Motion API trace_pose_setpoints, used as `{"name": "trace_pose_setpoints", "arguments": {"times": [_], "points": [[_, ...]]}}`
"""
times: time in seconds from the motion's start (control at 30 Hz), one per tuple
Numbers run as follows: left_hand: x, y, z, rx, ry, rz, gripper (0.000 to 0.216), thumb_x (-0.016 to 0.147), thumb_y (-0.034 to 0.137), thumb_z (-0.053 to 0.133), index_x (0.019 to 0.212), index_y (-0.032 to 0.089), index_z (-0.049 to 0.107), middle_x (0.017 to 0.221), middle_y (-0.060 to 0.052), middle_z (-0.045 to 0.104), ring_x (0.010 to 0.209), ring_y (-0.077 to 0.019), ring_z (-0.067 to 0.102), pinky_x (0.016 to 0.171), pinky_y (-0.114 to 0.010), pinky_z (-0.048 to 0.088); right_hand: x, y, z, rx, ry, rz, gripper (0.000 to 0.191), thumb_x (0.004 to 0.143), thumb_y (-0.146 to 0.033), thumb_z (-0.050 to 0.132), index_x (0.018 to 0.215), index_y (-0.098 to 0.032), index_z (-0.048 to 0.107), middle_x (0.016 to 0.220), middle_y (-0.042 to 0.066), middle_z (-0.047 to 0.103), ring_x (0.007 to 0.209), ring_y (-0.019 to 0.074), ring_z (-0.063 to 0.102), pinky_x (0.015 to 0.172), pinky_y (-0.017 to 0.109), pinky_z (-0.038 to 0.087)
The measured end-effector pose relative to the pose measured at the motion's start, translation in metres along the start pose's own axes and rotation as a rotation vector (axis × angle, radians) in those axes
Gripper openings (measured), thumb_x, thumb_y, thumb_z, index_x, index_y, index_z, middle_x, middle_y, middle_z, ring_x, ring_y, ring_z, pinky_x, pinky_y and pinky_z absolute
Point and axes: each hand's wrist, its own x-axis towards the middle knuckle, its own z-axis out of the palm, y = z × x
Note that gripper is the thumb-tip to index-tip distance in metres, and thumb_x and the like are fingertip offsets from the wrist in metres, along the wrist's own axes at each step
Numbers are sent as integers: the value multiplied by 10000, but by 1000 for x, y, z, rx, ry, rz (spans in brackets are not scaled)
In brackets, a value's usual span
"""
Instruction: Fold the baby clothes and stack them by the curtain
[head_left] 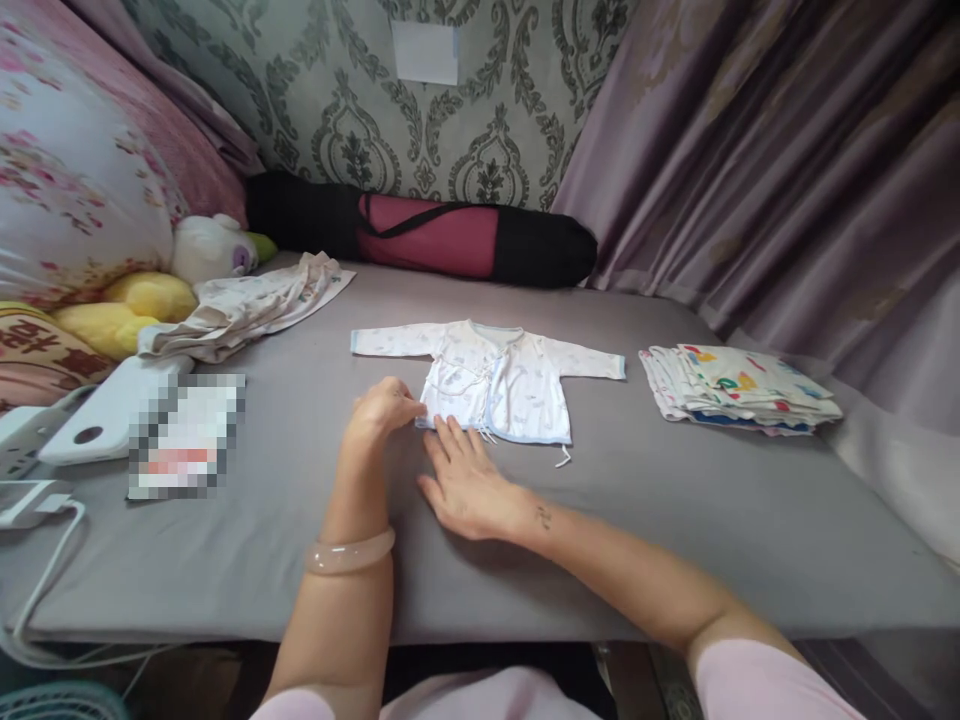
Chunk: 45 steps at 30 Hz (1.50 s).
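Observation:
A small white baby shirt [495, 385] with pale prints, blue trim and tie strings lies spread out on the grey sheet, both sleeves stretched sideways. At its lower left corner, my left hand [382, 408] pinches the hem between thumb and fingers. My right hand [466, 482] lies palm down with its fingers spread, the fingertips resting on the lower hem just beside the left hand. White strings hang out past the bottom edge of the shirt.
A stack of folded baby clothes [742, 388] sits at the right. To the left are crumpled clothes [247, 312], a white device [116, 415], a blurred packet [187, 435], a power strip [26, 440] and plush toys [214, 245]. A black-and-red bag [427, 235] spans the back.

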Motion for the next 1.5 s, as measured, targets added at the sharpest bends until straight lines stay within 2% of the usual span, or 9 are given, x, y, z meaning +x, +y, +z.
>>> {"name": "trace_pose_setpoints", "arguments": {"times": [0.1, 0.2, 0.33, 0.47, 0.7, 0.93, 1.1, 1.37, 1.5], "points": [[0, 1, 2, 23, 144, 25, 221, 789, 355, 583, 900, 192, 681, 962, -95, 723, 919, -260, 653, 790, -330, 437, -15, 3, -19, 96, -3, -136, 409, 949, -313, 454, 1321, -187, 568, 1459, 112, 479, 1349, 224, 431, 1116, 353, 322], [-3, 11, 9, -65, 291, 211, 221, 837, 306, 516, 924, 191, 683, 973, -81, 722, 914, -236, 643, 791, -311, 439, -6, 27, -41, 88, 152, 56, 264, 949, -224, 445, 1095, -187, 663, 1114, 77, 687, 1042, 172, 624, 926, 273, 440], [-4, 36, 30, -290, 241, 502, 221, 819, 181, 498, 917, 180, 696, 902, -48, 721, 834, -177, 636, 752, -250, 453, 15, 61, -49, -64, 251, 344, 193, 931, -201, 470, 1025, -156, 632, 997, 94, 682, 958, 198, 627, 832, 284, 430], [4, 53, 57, -330, 220, 600, 323, 794, 61, 458, 998, 164, 685, 916, -54, 708, 841, -173, 636, 769, -254, 471, 23, 68, -38, -112, 255, 470, 243, 914, -282, 503, 1078, -125, 589, 1055, 143, 663, 995, 243, 628, 802, 300, 434], [16, 52, 77, -234, 216, 600, 288, 867, 145, 422, 953, 156, 697, 958, -97, 631, 871, -191, 612, 796, -284, 465, 27, 63, -33, -178, 265, 522, 246, 901, -229, 458, 1051, -114, 616, 1016, 170, 682, 951, 265, 663, 781, 319, 446], [17, 63, 73, -393, 159, 439, 430, 922, 396, 386, 633, 162, 601, 589, -2, 492, 622, -147, 498, 598, -255, 357, 25, 77, -46, 22, 306, 502, 218, 912, -235, 460, 910, -183, 672, 919, 95, 731, 906, 216, 674, 768, 268, 424], [19, 71, 68, -485, 141, 263, 526, 891, 554, 382, 551, 184, 538, 521, 1, 484, 569, -148, 480, 544, -263, 294, 19, 72, -46, 54, 334, 384, 240, 922, -207, 418, 954, -189, 655, 947, 79, 709, 878, 189, 657, 739, 259, 413], [18, 73, 68, -387, 146, 180, 198, 815, 363, 574, 771, 193, 666, 707, -24, 652, 716, -183, 603, 613, -258, 394, -1, 68, -63, 46, 77, 194, 256, 856, -155, 445, 871, -208, 695, 932, 45, 706, 882, 178, 645, 719, 242, 416], [10, 76, 73, -150, 374, 328, 232, 870, 253, 531, 1070, 172, 618, 969, -90, 674, 908, -226, 622, 751, -318, 474, 11, 103, -71, 26, 247, 309, 357, 917, -182, 367, 1071, -181, 689, 1017, 76, 722, 957, 195, 650, 828, 270, 447]]}}
